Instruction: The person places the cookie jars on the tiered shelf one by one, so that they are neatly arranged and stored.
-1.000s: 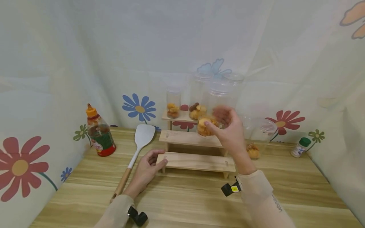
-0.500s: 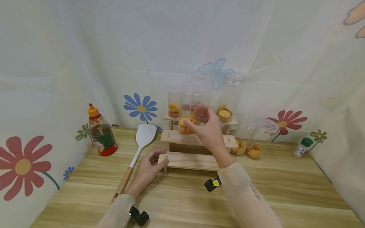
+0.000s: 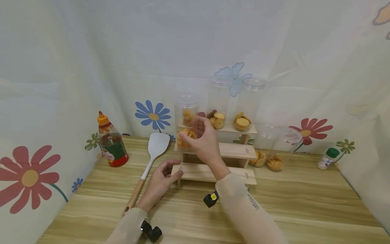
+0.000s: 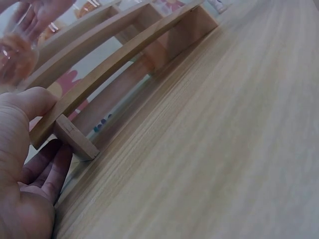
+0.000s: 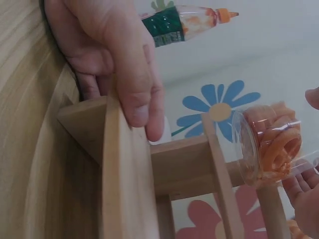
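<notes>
My right hand (image 3: 207, 140) holds a clear lidded plastic jar (image 3: 186, 138) with orange-brown snacks in its bottom. The jar is upright, close over the left end of the middle step of a three-step wooden display rack (image 3: 223, 150). In the right wrist view, the base of this jar (image 5: 244, 147) faces that step. My left hand (image 3: 161, 179) pinches the left end of the lowest step; the left wrist view shows its thumb on top of the board (image 4: 94, 82) and fingers underneath. A smaller snack jar on the top step shows through the held jar.
On the top step stand two tall snack jars (image 3: 217, 120) (image 3: 242, 122). Two more jars (image 3: 259, 157) (image 3: 275, 162) stand on the table right of the rack. A white spatula (image 3: 158, 144) and a red sauce bottle (image 3: 113, 145) are at left, a green-capped shaker (image 3: 328, 158) far right.
My right hand has carried the jar leftward along the rack, from over the middle step's right part to its left end. My left hand has stayed on the lowest step.
</notes>
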A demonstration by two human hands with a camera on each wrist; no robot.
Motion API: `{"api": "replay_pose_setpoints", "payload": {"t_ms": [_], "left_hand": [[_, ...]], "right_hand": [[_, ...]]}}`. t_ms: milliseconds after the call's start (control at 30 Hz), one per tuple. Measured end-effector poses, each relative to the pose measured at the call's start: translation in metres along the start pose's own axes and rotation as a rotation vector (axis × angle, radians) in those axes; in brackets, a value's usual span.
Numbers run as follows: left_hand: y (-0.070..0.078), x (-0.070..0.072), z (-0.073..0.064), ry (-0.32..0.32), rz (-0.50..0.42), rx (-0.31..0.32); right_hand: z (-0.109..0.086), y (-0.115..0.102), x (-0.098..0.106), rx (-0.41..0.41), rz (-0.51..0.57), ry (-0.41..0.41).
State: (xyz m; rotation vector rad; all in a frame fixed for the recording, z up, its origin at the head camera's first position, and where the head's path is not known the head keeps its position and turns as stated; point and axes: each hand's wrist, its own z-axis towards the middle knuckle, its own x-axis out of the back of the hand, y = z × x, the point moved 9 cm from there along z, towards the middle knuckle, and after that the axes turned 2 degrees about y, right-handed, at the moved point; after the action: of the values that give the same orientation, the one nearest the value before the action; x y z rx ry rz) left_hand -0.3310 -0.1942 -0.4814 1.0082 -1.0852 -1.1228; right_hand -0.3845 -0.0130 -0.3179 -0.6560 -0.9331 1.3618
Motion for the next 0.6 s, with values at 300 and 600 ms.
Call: {"api": "replay_pose_setpoints", "payload": {"t_ms": [300,600], "left_hand": [[0.002,-0.002,-0.001,-0.004,0.007,0.000],[-0.001,0.000,0.000,0.010,0.004,0.009]], "right_hand": [[-0.004,0.008,-0.008,0.060,-0.011,0.020],[-0.004,0.012,-0.010,0.072,-0.030,0.006]]}}
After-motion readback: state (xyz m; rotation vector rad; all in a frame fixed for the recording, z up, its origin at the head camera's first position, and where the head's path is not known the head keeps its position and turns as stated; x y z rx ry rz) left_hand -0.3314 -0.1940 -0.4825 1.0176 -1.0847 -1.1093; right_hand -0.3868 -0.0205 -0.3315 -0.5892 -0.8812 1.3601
